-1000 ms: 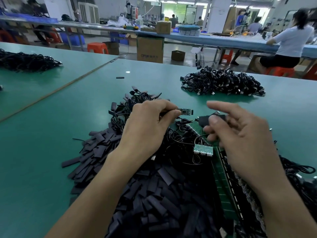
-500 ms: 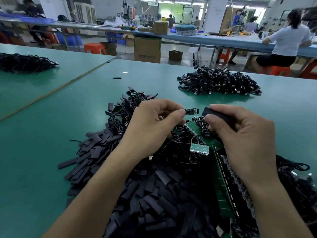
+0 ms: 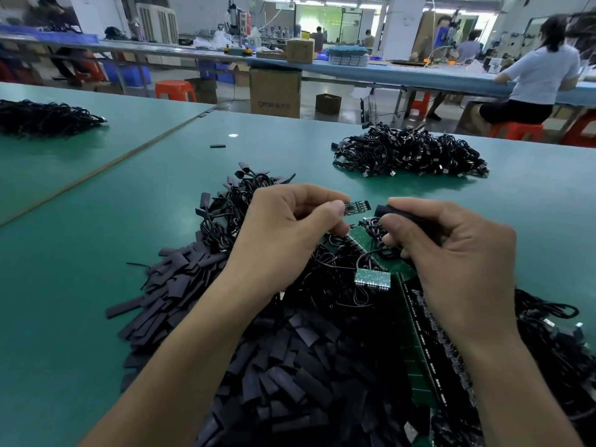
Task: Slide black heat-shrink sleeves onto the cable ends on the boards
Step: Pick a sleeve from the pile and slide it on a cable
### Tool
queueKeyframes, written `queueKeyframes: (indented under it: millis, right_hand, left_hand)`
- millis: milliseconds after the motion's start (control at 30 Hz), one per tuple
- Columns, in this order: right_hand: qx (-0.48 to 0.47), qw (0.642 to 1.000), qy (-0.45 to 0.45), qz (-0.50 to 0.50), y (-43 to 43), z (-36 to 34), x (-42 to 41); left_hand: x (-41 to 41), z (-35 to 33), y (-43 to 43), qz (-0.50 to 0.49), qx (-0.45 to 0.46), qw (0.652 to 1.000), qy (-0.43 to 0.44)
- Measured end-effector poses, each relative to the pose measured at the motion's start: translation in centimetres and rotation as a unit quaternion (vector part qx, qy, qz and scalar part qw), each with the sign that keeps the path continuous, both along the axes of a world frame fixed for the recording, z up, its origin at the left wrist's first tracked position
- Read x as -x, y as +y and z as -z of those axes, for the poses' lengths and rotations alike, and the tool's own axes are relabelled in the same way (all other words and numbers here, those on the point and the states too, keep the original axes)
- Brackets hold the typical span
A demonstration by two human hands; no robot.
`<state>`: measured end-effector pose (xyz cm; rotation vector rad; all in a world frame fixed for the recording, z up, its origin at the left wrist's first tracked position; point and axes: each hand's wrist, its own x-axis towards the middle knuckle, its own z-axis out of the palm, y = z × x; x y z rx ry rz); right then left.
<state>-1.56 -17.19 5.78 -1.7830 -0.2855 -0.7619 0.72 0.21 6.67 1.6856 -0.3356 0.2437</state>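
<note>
Loose black sleeves [image 3: 290, 366] heap nearest on the tabletop [image 3: 80, 285]. Above them, the left hand [image 3: 283, 233] pinches a small board [image 3: 357, 208] in its grip. The right hand [image 3: 451, 250] grips a single sleeve [image 3: 396, 214] just beside it. A cable heap [image 3: 409, 151] lies beyond.

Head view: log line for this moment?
left hand pinches small board | right hand holds black sleeve | sleeve end faces board, apart, not yet on

Cardboard box [image 3: 275, 91]: dark print on front, too blurred to read.
</note>
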Motion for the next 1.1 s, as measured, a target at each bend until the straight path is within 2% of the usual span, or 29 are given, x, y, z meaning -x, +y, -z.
queueKeyframes:
  millis: [467,767,1100]
  right_hand:
    - [0.048,0.999,-0.019,0.006,0.2,0.1,-0.1]
    - [0.008,0.997,0.008,-0.071,-0.8,0.2,-0.3]
    - [0.058,0.99,0.031,-0.121,-1.5,0.3,-0.4]
  left_hand:
    - [0.2,-0.3,-0.1,0.02,0.014,1.0,0.015]
    - [0.3,-0.4,0.2,0.056,-0.009,0.998,0.0]
    - [0.0,-0.2,0.8,0.12,-0.072,0.99,0.006]
